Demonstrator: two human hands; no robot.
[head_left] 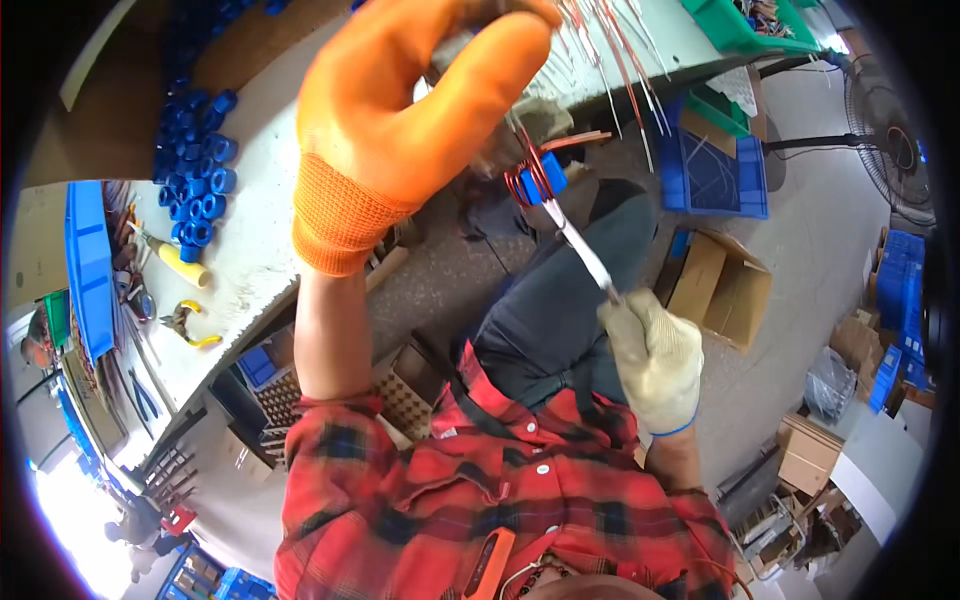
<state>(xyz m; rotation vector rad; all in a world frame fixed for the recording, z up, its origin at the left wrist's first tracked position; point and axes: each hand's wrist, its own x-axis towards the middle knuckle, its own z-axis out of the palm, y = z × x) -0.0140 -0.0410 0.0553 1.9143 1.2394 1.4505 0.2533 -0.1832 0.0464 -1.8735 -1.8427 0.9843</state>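
A blue ring core [546,178] wound with reddish copper wire [522,185] hangs in front of me, above my lap. My right hand [655,355], in a cream knit glove, pinches the end of the white-sleeved lead [580,245] that runs down from this coil. Above and left of the coil is my left hand [410,120], in an orange coated glove. Its thumb and fingers are curled together near the top edge; what they hold is hidden. A strand of wire rises from the coil toward that hand.
Blue ring cores [200,185] lie heaped on the bench at left, near a yellow-handled tool [180,265] and yellow-handled cutters [185,322]. Sleeved wires [610,50] overhang the bench edge. A cardboard box [715,290], blue crate [712,180] and fan [890,140] stand at right.
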